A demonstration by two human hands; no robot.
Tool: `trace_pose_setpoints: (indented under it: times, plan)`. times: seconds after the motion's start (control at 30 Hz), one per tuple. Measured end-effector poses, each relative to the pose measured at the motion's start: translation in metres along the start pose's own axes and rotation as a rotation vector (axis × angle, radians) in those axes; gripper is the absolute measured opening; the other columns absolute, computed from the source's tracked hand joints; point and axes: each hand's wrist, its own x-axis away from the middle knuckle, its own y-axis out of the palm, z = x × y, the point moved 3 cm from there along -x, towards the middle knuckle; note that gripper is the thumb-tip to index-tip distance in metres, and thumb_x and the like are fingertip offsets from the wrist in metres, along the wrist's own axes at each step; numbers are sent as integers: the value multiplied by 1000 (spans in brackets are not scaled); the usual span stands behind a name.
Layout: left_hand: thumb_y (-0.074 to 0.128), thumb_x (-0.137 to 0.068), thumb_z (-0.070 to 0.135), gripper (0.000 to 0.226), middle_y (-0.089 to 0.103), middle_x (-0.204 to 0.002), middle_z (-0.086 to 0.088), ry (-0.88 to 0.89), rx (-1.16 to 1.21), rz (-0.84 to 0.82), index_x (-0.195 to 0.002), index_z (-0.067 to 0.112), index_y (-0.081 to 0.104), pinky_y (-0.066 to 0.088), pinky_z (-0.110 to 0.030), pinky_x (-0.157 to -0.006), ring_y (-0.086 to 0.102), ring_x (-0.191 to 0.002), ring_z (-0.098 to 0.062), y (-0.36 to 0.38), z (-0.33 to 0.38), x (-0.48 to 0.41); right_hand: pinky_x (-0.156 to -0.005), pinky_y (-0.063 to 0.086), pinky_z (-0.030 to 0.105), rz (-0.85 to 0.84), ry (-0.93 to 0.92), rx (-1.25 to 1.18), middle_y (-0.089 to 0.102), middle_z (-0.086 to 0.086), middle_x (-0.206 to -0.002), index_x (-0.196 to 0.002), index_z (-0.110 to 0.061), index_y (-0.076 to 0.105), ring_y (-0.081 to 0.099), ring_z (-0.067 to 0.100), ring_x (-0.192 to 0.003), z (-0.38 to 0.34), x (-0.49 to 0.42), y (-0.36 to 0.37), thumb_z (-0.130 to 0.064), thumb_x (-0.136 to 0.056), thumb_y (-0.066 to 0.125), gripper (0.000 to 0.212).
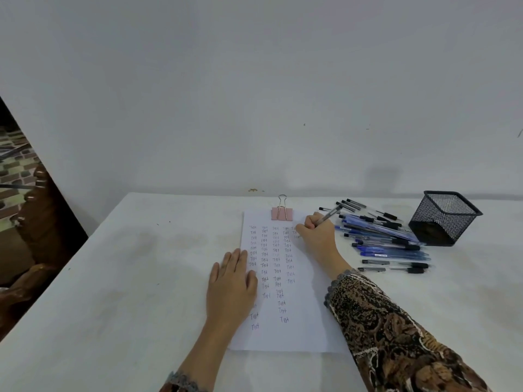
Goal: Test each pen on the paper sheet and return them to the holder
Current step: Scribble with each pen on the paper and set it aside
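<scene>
A white paper sheet [300,332] lies on the table, covered with columns of the handwritten word "Test". My right hand [315,232] grips a clear pen [331,215] near the sheet's upper right, its tip hidden behind my fingers. My left hand [230,284] lies flat on the sheet's left edge with fingers straight. Several blue and black pens [387,241] lie in a loose pile to the right of the sheet. A black mesh holder [445,217] stands upright beyond the pile, at the far right; no pens show above its rim.
A pink binder clip [282,213] holds the top edge of the sheet. The white table [127,278] meets a pale wall at the back. Dark wooden furniture [42,216] stands off the table's left edge.
</scene>
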Motion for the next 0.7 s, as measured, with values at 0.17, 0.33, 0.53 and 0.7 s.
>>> trace_pose_setpoints:
  times: [0.17,0.33,0.53,0.7]
  plan:
    - [25,-99,31,52,10,-156,7,-4,20,8,-148,21,12,-1,-30,-117,3,-144,-9,1,-1,0,-69,43,18,5,44,-101,23,-14,-41,-48,-22,23,19,3,-42,6,-5,-2,14,-76,51,54]
    - [26,-99,32,52,11,-156,6,-4,33,13,-148,21,14,0,-30,-117,3,-144,-9,1,0,0,-33,17,14,15,403,-634,33,-5,-37,-58,-16,36,25,7,-29,-6,2,-15,-43,-96,44,47]
    - [25,-99,32,51,11,-156,7,-6,23,13,-148,21,13,0,-29,-117,3,-144,-9,0,1,1,-38,24,14,67,517,-1005,39,-4,-42,-85,-16,45,31,9,-33,-2,35,-9,-43,-99,32,32]
    - [26,-99,32,51,11,-156,7,-13,29,9,-148,22,15,0,-29,-117,4,-144,-9,-1,1,1,-31,21,15,48,622,-1292,39,-6,-49,-88,-16,54,28,7,-32,3,55,-13,-32,-101,32,30]
